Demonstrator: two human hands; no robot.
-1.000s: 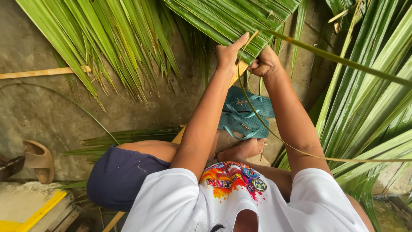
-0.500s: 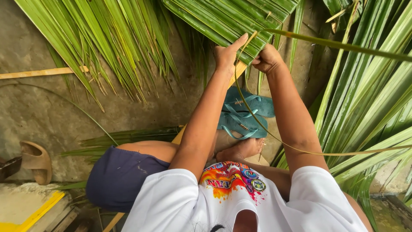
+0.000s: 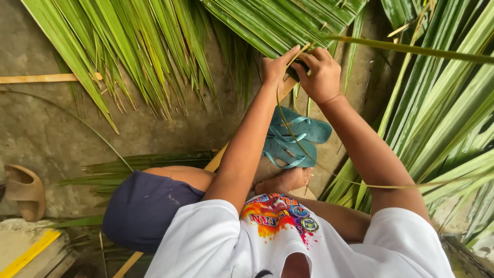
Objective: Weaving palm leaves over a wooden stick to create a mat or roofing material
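Nearest us: white printed T-shirt [image 3: 288,237] and dark blue shorts [image 3: 141,208], bare foot [image 3: 285,180] tucked under. Beyond it, pair of teal rubber flip-flops [image 3: 293,136] on the concrete floor [image 3: 46,134].

Change: the thin pale-green leaf strip [image 3: 288,128], a taut wide arc half a second ago, now hangs slacker and closer in. Our right hand [image 3: 320,74] was a fist beside the work; it now lies fingers curled over the seam, pinching the strip. Left hand [image 3: 275,67] unchanged, index finger pressed along the stitched green palm-leaf panel [image 3: 278,23]. Reads as strip pulled through, stitch being seated.
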